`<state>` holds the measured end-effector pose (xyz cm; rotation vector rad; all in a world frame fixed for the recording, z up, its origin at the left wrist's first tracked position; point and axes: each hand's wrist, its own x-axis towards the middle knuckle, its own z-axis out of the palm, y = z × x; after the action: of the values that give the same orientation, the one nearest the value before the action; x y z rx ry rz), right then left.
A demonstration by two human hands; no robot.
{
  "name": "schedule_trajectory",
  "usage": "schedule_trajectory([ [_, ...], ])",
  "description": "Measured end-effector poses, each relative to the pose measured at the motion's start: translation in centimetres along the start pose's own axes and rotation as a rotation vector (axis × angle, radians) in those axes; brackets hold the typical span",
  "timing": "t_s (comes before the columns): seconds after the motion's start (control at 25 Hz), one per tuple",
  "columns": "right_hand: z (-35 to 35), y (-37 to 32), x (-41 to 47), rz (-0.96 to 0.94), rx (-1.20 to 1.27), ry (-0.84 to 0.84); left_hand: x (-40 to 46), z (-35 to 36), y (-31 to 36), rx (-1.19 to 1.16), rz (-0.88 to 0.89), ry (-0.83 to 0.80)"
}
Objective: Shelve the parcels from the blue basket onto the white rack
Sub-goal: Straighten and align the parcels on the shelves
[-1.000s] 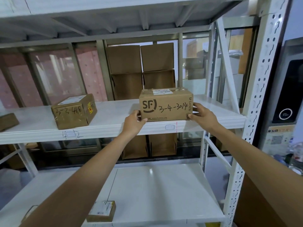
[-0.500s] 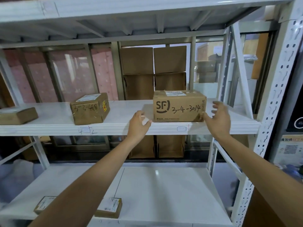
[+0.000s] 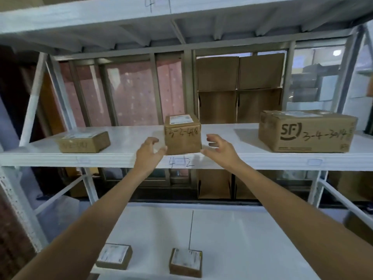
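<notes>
The white rack point(image 3: 121, 158) fills the view. On its middle shelf stand three brown parcels: a flat one point(image 3: 83, 142) at the left, a small cube marked 3-3-448 point(image 3: 182, 136) in the middle, and a wide SF box marked 3-4-3014 point(image 3: 306, 131) at the right. My left hand point(image 3: 148, 153) and my right hand point(image 3: 219, 147) are raised on either side of the cube, fingers spread, holding nothing. The left fingertips are close to the cube's lower left corner. The blue basket is out of view.
Two small labelled parcels point(image 3: 114, 256) point(image 3: 186, 262) lie at the front of the lower shelf point(image 3: 242, 239). Flattened cardboard boxes point(image 3: 239, 87) lean behind the rack against a window. Diagonal braces and uprights point(image 3: 34, 102) frame the rack's left and right ends.
Both hands let go of the SF box, left standing on the middle shelf. The view swung left, and the hands now flank the small cube parcel.
</notes>
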<state>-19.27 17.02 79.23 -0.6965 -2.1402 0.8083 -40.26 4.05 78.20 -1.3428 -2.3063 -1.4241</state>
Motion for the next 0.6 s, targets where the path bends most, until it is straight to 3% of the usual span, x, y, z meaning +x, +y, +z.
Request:
schedule_trajectory([
  [0.08, 1.6, 0.5, 0.7, 0.06, -0.089, 0.057, 1.0, -0.3, -1.8, 0.022, 0.032, -0.253],
  [0.12, 2.0, 0.6, 0.9, 0.07, -0.141, 0.08, 1.4, -0.1, -2.5, 0.063, 0.071, -0.288],
  [0.32, 2.4, 0.1, 1.1, 0.099, -0.128, 0.117, 1.9, 1.7, -2.9, 0.188, 0.125, -0.157],
  [0.6, 3.2, 0.0, 0.8, 0.083, -0.231, 0.134, 2.5, 1.9, -2.9, 0.246, 0.093, -0.159],
])
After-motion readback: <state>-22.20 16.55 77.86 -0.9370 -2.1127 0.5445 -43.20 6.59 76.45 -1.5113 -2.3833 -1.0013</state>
